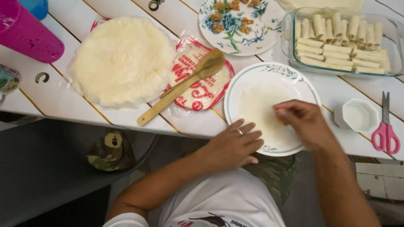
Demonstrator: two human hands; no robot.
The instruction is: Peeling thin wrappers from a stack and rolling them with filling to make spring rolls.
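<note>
A thin, pale round wrapper (261, 110) lies flat in the middle of a white plate (294, 80) with a green rim line and a leafy pattern, set at the near edge of a white table (59, 101) with gold stripes. The right hand (305, 122) rests over the right side of the wrapper, its fingertips bunched together and pressed down on it; they seem to be pinching its edge, though the blur there makes that hard to tell. The left hand (232, 147) (a ring on one finger) lies flat with fingers spread and loose, holding nothing, its fingertips touching the near left rim of the plate.

To the left of the plate, a wooden spoon (185, 86) lies across an opened plastic packet (202, 90) with red print. Further left sits a stack of wrappers (122, 61) on clear plastic. Behind the plate stands a flowered plate (235, 31) with bits of browned filling, and to its right a glass baking dish (290, 33) packed with pale rolls (341, 44). Just right of the plate is a small white bowl (360, 115), and beside that pink-handled scissors (386, 130). A pink cup (27, 33) stands at the far left corner.
</note>
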